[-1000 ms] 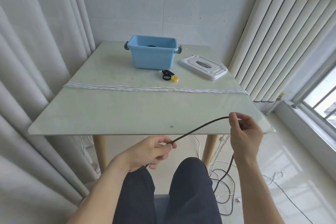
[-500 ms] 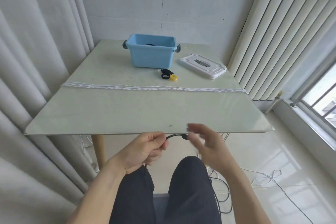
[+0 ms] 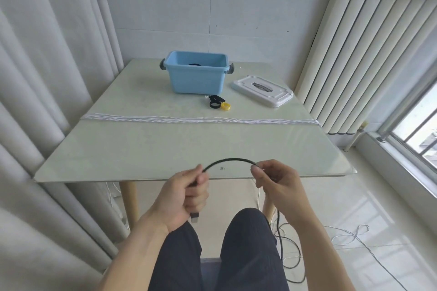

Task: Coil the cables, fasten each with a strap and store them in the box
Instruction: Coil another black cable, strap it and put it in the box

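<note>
One small round mark [image 3: 221, 168] is seen on the table [image 3: 142, 149], just beyond the grip; its characters cannot be read.

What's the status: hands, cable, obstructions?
Left hand grips black cable near its plug; right hand pinches it. Short arc between. Nothing obstructing.

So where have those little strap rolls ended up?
The strap rolls, black and yellow, lie on the table just in front of the blue box, left of its white lid.
</note>
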`<action>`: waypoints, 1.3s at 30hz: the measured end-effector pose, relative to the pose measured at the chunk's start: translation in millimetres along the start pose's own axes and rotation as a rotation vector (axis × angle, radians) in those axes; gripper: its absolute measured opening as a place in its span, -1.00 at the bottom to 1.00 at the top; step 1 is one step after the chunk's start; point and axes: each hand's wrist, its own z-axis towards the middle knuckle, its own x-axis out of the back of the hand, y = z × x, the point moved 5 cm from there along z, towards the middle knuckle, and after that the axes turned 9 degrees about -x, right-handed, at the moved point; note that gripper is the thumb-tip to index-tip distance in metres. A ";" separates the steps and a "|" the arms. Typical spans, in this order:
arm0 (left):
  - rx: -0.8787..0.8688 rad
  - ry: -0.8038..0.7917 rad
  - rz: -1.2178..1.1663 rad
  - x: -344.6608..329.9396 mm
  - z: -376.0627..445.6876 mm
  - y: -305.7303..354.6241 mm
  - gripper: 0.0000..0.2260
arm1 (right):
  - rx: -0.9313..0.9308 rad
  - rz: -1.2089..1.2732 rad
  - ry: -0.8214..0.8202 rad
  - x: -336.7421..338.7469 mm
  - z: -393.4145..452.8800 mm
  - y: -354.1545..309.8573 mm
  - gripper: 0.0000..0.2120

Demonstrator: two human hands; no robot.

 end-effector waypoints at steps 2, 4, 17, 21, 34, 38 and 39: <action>-0.068 0.123 -0.199 0.3 3.3 7.9 -0.68 | -0.025 0.007 -0.098 -6.6 -2.7 1.9 -0.86; -0.170 0.232 -0.360 5.1 6.6 17.1 -0.68 | -0.074 -0.005 -0.228 -12.3 -4.9 7.8 -0.74; -0.479 0.374 -0.391 14.6 11.8 41.2 -0.80 | 0.013 -0.287 -0.025 -18.9 -18.8 21.6 -0.83; -0.463 0.328 -0.249 -5.0 13.9 35.1 -0.81 | 0.051 -0.537 -0.156 -43.7 -27.0 12.9 -0.79; -0.082 0.036 0.997 -28.2 2.6 6.0 -0.80 | 0.157 -0.706 -0.246 -52.1 -40.1 -4.4 -0.64; -0.035 -0.082 1.303 -34.6 -2.0 10.6 -0.77 | 0.106 -0.525 -0.177 -39.4 -34.9 -2.1 -0.76; 0.001 -0.124 1.291 -36.3 -3.3 8.7 -0.72 | 0.086 -0.491 -0.163 -34.7 -32.3 -0.7 -0.66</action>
